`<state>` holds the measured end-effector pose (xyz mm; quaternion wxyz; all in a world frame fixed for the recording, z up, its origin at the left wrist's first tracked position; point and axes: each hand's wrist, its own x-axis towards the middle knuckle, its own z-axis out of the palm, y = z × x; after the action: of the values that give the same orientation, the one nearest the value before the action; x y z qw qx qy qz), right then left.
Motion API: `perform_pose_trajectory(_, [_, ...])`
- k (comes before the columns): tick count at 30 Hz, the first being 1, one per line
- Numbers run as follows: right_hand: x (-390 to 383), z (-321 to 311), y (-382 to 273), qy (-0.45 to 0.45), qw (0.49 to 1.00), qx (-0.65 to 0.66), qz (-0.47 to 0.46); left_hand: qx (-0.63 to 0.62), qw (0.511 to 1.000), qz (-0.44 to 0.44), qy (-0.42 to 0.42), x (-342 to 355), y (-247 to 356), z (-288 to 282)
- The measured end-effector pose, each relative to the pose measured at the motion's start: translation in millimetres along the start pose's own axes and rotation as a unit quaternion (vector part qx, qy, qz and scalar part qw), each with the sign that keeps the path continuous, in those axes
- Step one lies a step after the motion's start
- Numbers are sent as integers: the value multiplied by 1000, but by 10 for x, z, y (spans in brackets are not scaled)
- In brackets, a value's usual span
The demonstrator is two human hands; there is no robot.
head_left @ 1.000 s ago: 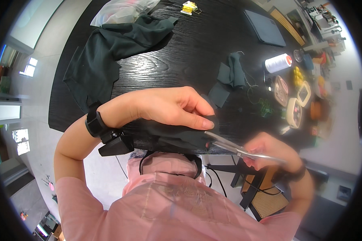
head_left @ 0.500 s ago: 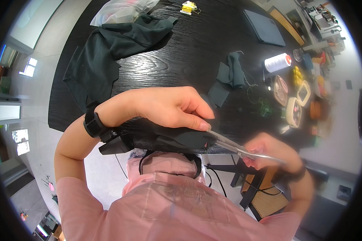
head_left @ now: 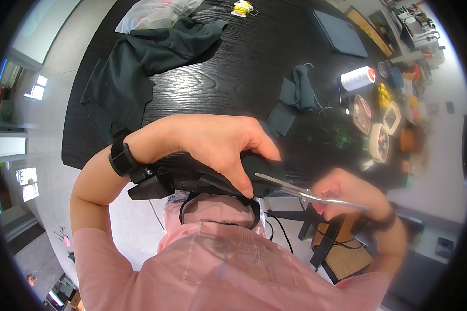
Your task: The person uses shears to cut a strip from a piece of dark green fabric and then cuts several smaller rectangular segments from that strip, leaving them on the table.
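My left hand (head_left: 224,143) grips dark fabric (head_left: 260,165) at the table's front edge, thumb low on it and index finger curled along its upper side. My right hand (head_left: 336,192) is closed on metal scissors (head_left: 305,196), whose blades point left over that fabric, a little right of my left thumb. Beyond my hands lie small cut pieces of dark green fabric (head_left: 281,119) with loose thread. A larger dark green cloth (head_left: 129,78) is spread on the left of the black table (head_left: 244,46).
Farther back sit a translucent bag (head_left: 155,13), yellow thread (head_left: 242,9) and a grey flat device (head_left: 339,33). At right are a white thread cone (head_left: 355,79), small cases (head_left: 379,142) and a clutter of small items. A chair with woven cane (head_left: 347,259) stands below the table's right side.
My left thumb has moved down from the scissor tips, spreading from the index finger and uncovering more fabric. The scissors and right hand have shifted slightly left and up.
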<state>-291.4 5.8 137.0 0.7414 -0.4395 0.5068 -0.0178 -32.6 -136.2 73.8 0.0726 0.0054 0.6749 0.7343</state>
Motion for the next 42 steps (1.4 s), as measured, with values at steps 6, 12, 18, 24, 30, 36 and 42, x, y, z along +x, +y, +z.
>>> perform_pose_trajectory(6, [20,7,-51,-5,1000,6,10,23,999,4,-24,24,24,-27])
perform_pose_trajectory(12, [17,14,-61,10,1000,-13,22,36,998,26,-50,24,36,-43])
perform_pose_trajectory(18, [13,29,-76,35,999,-40,8,88,994,22,-54,50,51,-81])
perform_pose_trajectory(24, [10,34,-81,40,998,-34,15,75,995,6,-71,64,41,-110])
perform_pose_trajectory(30, [20,29,-94,42,996,-75,0,61,996,6,-72,59,28,-117])
perform_pose_trajectory(36, [55,21,-87,36,997,-67,-1,65,995,15,-74,62,1,-132])
perform_pose_trajectory(42, [60,4,-13,39,998,-52,-3,92,994,32,-58,60,7,-130])
